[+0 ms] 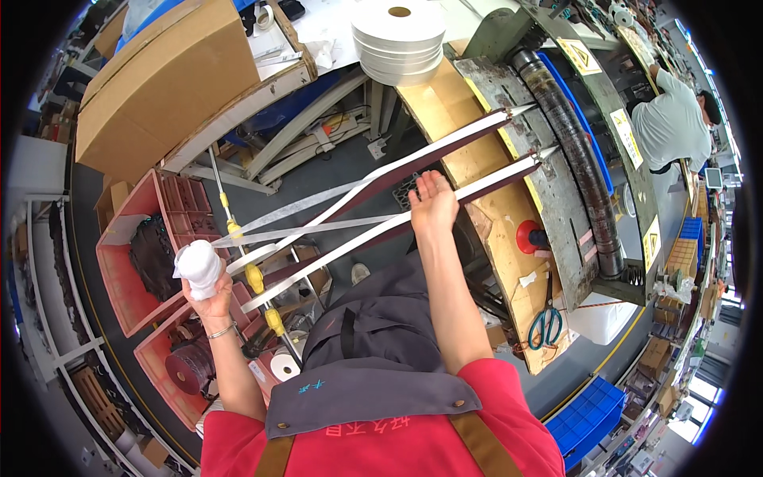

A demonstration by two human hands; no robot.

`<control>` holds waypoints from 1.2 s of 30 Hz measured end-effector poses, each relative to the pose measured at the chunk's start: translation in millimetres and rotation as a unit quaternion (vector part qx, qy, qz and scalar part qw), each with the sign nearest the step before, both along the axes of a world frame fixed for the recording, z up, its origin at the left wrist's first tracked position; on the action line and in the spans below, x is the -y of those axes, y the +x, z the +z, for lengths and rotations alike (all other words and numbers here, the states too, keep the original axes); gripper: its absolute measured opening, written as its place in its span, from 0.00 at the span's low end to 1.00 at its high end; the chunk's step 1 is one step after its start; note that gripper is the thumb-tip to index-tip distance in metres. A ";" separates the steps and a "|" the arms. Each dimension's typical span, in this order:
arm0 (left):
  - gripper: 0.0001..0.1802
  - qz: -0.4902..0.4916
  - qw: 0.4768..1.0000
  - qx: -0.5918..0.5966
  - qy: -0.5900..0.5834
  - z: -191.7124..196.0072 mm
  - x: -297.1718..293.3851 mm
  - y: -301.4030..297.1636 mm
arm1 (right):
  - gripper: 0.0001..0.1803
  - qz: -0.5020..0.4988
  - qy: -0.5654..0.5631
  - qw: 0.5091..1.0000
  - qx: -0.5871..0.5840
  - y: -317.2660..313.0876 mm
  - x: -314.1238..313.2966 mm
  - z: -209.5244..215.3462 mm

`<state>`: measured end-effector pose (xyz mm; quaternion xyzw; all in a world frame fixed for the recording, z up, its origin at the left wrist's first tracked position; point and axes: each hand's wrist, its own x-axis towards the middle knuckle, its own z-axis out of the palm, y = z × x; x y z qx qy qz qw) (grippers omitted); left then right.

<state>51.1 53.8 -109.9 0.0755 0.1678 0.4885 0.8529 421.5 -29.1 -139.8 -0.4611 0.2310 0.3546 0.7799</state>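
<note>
My left hand point(211, 304) is wrapped round a small white roll of narrow tape point(199, 266) at the left. Pale tape ends point(310, 204) stretch from near the roll toward the long strips. Two long maroon strips with white upper faces, a far one point(421, 153) and a near one point(342, 252), run from the machine on the right toward a rod with yellow fittings point(254, 277). My right hand point(434, 208) lies across the near strip, fingers stretched out and palm showing. Whether it presses on that strip I cannot tell.
A metal machine with a dark roller point(568, 151) and a wooden ledge point(505, 238) stands right; green-handled scissors point(546, 327) lie on the ledge. White tape rolls point(399, 48) are stacked on the far table. A cardboard box point(171, 87), red bins point(119, 274) and a co-worker point(671, 123) are around.
</note>
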 end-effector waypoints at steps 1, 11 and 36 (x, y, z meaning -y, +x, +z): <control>0.21 0.005 1.000 -0.006 -0.001 -0.4 0.9 -0.8 | 0.23 0.007 0.001 0.999 -0.035 3.3 -8.3 -15.9; 0.21 0.010 1.000 0.000 -0.005 5.1 1.4 0.6 | 0.18 0.007 0.231 0.972 -0.053 8.9 -33.3 -78.2; 0.23 0.016 1.000 0.000 0.007 8.9 0.0 -4.0 | 0.28 0.190 0.122 0.968 0.110 -40.9 39.8 25.4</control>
